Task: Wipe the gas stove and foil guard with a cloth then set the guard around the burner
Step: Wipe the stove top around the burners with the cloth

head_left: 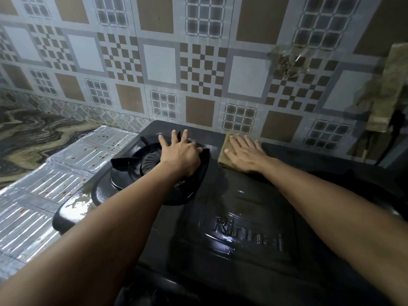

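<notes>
The right hand lies flat, fingers straight and spread, pressing a tan cloth onto the far edge of the black stove, close against the tiled wall. Only the cloth's left edge and near corner show; the palm covers the rest. The left hand rests on the far right part of the burner, fingers straight and a little fanned, holding nothing that can be seen; its palm and forearm hide much of the burner head and the right side of the black pan support, so whether the fingers touch the support or the stove top behind it is hard to tell. The stove's middle panel is wet and glossy, with raised lettering that the glare partly washes out. Its right side sinks into shadow, and what stands there cannot be made out. The foil guard lies opened out flat on the counter to the left of the stove, touching or slipping under its left edge, spotted with small brown stains; its near end is cut off by the frame. At far right a mottled rag hangs by the wall, its edge cut off. A crumpled clear scrap sticks to the wall above the right hand; what it is stays unclear.
</notes>
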The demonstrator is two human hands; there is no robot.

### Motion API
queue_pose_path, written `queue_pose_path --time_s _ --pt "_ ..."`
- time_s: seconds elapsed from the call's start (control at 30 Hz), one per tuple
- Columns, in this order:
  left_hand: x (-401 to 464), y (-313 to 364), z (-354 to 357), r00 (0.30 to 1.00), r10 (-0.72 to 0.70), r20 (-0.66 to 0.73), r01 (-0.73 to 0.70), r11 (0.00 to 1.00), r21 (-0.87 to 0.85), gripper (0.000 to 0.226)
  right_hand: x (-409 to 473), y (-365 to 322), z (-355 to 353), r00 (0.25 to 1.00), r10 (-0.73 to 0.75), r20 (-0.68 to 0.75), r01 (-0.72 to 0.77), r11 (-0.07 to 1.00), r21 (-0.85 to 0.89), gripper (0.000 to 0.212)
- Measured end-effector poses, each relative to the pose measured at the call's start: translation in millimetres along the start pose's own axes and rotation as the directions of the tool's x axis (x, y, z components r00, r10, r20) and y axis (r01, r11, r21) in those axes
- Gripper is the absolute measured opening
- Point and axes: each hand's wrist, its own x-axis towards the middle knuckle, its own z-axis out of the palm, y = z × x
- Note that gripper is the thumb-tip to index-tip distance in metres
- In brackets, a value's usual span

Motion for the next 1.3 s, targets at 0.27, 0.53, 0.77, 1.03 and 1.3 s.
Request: queue_pose_path --time_s 0.27,0.53,0.77,1.03,1.3 --pt "2 0 2 1.000 -0.010 -0.002 0.009 0.991 -0.134 0.048 -82 -61 20 0.986 -0.159 -0.045 0.158 0.987 -0.036 0.072" --pt "-11 -1 -9 0.995 -0.040 -0.092 0.030 0.993 -0.115 0.058 -161 -97 41 0.969 -0.231 -0.084 0.226 0.972 -0.063 0.089" --pt "-41 -54 -17 0.989 0.016 -0.147 -0.033 0.993 -0.118 0.054 -154 -109 31 0.996 -0.041 -0.074 0.045 0.998 0.053 0.057" --pt "-86 -127 -9 0.994 -0.048 -0.103 0.029 0.983 -0.181 0.046 -187 -146 38 0.996 0.013 -0.084 -0.004 0.994 0.112 0.071" --pt "-97 -144 -11 0.999 0.032 0.015 -0.025 0.941 -0.336 0.043 -212 -204 55 0.952 -0.181 -0.247 0.190 0.982 0.013 0.081"
